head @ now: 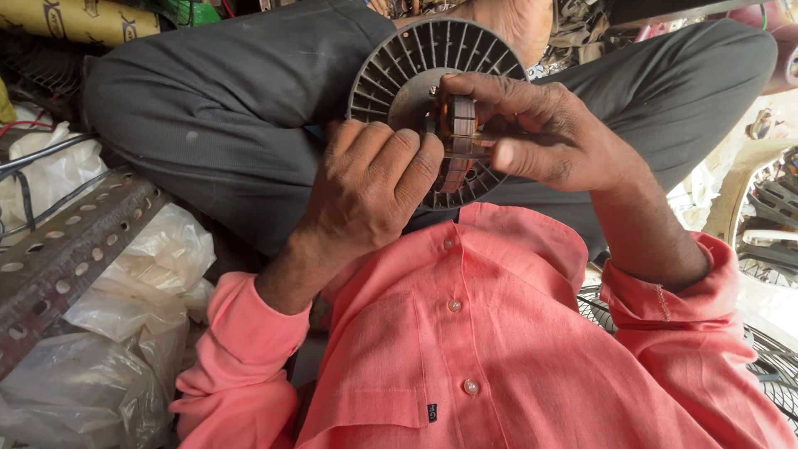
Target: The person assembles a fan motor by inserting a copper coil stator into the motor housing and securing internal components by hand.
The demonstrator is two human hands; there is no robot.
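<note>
- Two bare hands are at work over the person's lap; no table is in view under the work.
- Nearest: a salmon-pink buttoned shirt (465, 349) fills the near centre, sleeves to both sides.
- Near left: crumpled clear plastic bags (125, 333) lie beside a perforated metal angle bar (66, 249) that runs up and left.
- Near right: part of a wire fan guard (773, 357) shows at the edge.
- Centre, left hand (366, 187): grip closed, fingers curled round the near-left rim of the round finned motor housing (399, 75), steadying it on edge.
- Centre, right hand (540, 133): grip pinched shut, thumb and fingers on the small copper-wound core (460, 125) at the housing's hub, right of the left-hand knuckles.
- The housing stands upright between the hands, above the shirt and in front of the dark grey trousers (233, 108) of the crossed legs.
- Far left: a yellowish roll (75, 21) lies at the top edge; far right clutter is too indistinct to identify.
- Risk, judged: the housing is carried by one curled hand only; a slackened hold would let it tip or drop into the lap.
- Risk, judged: fingertips sit against thin fins and core edges; a slip under force could nick skin or scuff the copper windings.
- Risk, judged: loose plastic and metal bar nearby could snag a dropped part.
</note>
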